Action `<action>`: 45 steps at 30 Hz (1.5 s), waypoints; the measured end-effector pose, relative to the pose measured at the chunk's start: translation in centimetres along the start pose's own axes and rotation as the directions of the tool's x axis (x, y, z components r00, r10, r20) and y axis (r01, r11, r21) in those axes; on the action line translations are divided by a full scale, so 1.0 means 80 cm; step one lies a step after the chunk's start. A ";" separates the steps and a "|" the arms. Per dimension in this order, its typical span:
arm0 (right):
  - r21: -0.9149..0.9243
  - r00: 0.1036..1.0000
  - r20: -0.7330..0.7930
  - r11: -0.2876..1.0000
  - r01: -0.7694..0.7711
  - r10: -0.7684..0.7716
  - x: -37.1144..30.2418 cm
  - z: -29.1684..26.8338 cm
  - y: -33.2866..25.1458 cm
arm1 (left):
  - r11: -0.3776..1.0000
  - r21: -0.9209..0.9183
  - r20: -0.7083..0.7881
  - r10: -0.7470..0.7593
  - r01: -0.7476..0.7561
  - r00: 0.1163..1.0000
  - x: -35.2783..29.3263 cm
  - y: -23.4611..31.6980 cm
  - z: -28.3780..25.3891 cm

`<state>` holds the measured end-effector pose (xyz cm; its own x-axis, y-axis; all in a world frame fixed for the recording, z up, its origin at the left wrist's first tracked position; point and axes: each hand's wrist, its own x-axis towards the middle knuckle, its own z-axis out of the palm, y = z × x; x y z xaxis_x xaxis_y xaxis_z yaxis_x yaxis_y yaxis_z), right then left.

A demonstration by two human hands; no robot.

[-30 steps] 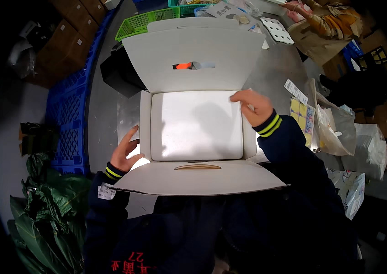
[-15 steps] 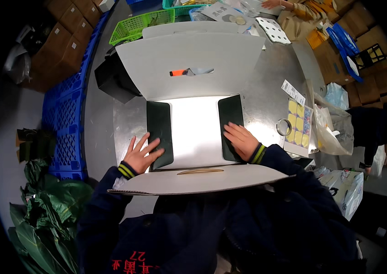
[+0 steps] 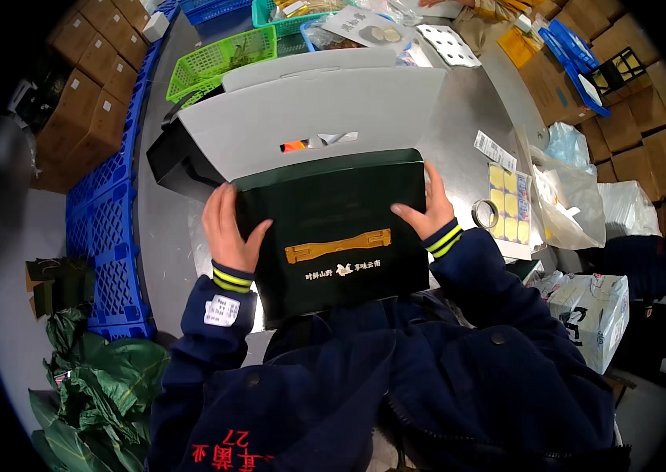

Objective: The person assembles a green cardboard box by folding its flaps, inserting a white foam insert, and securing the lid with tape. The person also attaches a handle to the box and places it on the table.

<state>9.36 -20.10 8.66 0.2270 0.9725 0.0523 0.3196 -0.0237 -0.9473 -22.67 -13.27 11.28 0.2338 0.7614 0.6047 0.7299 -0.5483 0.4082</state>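
In front of me on the metal table is a dark green gift box [image 3: 329,212] with a flat gold handle [image 3: 338,246] on its front panel, which is folded over the box. My left hand [image 3: 229,228] grips the box's left side, thumb on the green face and fingers along the edge. On the opposite side my right hand [image 3: 429,206] holds the far right corner, its thumb also resting on the face. Behind it stands the box's raised lid flap [image 3: 317,114], pale grey inside, with a slot that shows something orange beyond.
A black box [image 3: 180,161] stands behind the lid at left. Green [image 3: 215,63] and blue baskets sit at the table's far side. To the right lie a tape roll [image 3: 485,213], a sheet of yellow labels [image 3: 510,204] and a plastic bag [image 3: 569,208]. Blue pallets [image 3: 113,252] stand at left.
The near panel, earlier standing upright at the box's front, is now folded over its white interior. Both hands moved from the dark side flaps to the box's outer sides.
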 end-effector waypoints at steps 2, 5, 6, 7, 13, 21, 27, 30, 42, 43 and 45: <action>-0.239 0.966 -0.068 0.944 0.227 -0.249 0.018 0.006 -0.024 | 0.985 0.012 0.158 0.166 -0.170 0.973 0.023 0.003 0.013; -0.328 0.983 0.038 0.926 0.184 -0.182 0.034 -0.004 -0.020 | 0.968 0.095 0.273 0.199 -0.232 0.941 0.046 0.015 0.031; -0.183 0.976 -0.025 0.960 0.210 -0.218 0.042 -0.001 -0.019 | 0.973 0.103 0.300 0.169 -0.208 0.939 0.046 0.014 0.035; -0.155 0.991 0.017 0.979 0.134 -0.133 0.048 -0.004 -0.022 | 0.977 0.113 0.326 0.138 -0.183 0.935 0.047 0.013 0.038; -0.188 0.994 0.107 0.982 -0.011 0.032 0.089 0.007 0.023 | 0.997 0.003 0.309 0.070 -0.075 0.948 0.040 -0.027 0.069; -0.445 0.992 -0.060 0.893 0.075 -0.113 0.078 0.025 0.055 | 0.998 0.010 0.214 0.061 -0.065 0.975 0.009 -0.038 0.098; -0.328 0.982 -0.181 0.944 -0.012 -0.050 0.081 0.026 0.067 | 0.992 0.095 0.131 0.070 -0.083 0.989 0.005 -0.030 0.086; 0.138 0.980 0.026 0.970 -0.199 0.197 0.087 0.022 0.078 | 0.978 0.081 -0.038 -0.187 0.190 0.982 -0.008 -0.049 0.080; 0.209 0.923 0.181 0.904 -0.374 0.340 0.104 0.024 0.096 | 0.268 -0.634 0.617 -0.391 0.725 0.683 -0.023 -0.149 0.109; 0.203 0.927 0.169 0.909 -0.364 0.334 0.105 0.025 0.099 | 0.285 -0.636 0.599 -0.405 0.717 0.691 -0.026 -0.153 0.113; 0.221 0.940 0.163 0.917 -0.331 0.300 0.106 0.026 0.104 | 0.333 -0.651 0.555 -0.406 0.683 0.726 -0.029 -0.152 0.113</action>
<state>12.04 -11.59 0.61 0.1593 0.9448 -0.2864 0.0150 -0.2924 -0.9562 -26.28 -5.23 -1.28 0.2298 0.9675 -0.1058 -0.0156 0.1124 0.9935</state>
